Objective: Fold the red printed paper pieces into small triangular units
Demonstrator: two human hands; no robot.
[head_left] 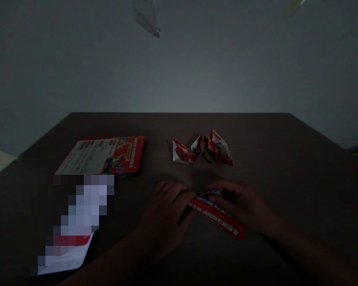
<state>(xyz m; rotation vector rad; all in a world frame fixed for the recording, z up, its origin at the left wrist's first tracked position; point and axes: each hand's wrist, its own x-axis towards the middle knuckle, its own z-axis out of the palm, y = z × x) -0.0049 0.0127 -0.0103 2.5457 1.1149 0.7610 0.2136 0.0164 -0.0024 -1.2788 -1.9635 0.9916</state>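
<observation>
A red paper strip point(217, 218) with white lettering slants across the near middle of the table. My left hand point(170, 214) is closed on its left end, fingers curled over the edge. On the strip's upper right side, my right hand point(241, 202) pinches a folded part of the paper between thumb and fingers. Just beyond both hands stand folded red and white paper pieces: a small one point(182, 152) on the left, one point(198, 147) in the middle and a larger one point(220, 147) on the right.
A stack of red and white printed sheets point(103, 155) lies at the left of the dark table point(262, 139). Nearer on the left is a lit, pixelated flat object point(86, 210). A pale wall point(179, 71) rises behind the table.
</observation>
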